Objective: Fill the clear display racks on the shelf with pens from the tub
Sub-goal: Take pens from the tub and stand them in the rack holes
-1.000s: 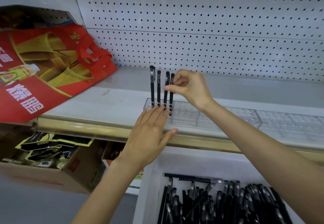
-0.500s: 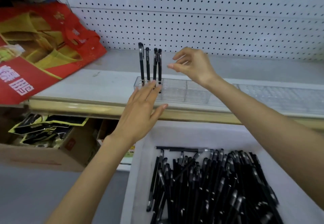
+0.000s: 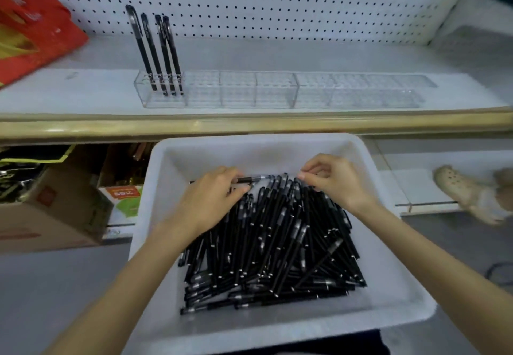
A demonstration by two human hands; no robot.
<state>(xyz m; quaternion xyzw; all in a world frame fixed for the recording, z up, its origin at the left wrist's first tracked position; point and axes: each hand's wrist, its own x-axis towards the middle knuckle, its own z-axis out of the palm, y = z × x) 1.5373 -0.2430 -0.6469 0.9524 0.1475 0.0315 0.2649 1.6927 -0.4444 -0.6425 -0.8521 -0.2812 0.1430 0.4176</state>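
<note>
Down in the white tub [image 3: 249, 149], just below the shelf [image 3: 83, 91] edge, both your hands are at the far end of the heap of black pens [image 3: 277, 243]. Your left hand [image 3: 211, 199] has its fingers curled round one pen [image 3: 251, 179] lying crosswise on top of the heap. Your right hand [image 3: 336, 185] has thumb and forefinger drawn together at the far tips of the pens; whether a pen sits between them I cannot tell. Up on the shelf the clear display racks [image 3: 277, 91] run left to right, with four standing pens [image 3: 158, 55] in the leftmost section only (the other sections hold nothing, so the job looks barely begun). These pens should be light, stiff and a bit slick, and they will likely roll in a loose pile. Take each by the middle of the barrel, not the clip, so you can steer its tip into a hole.
</note>
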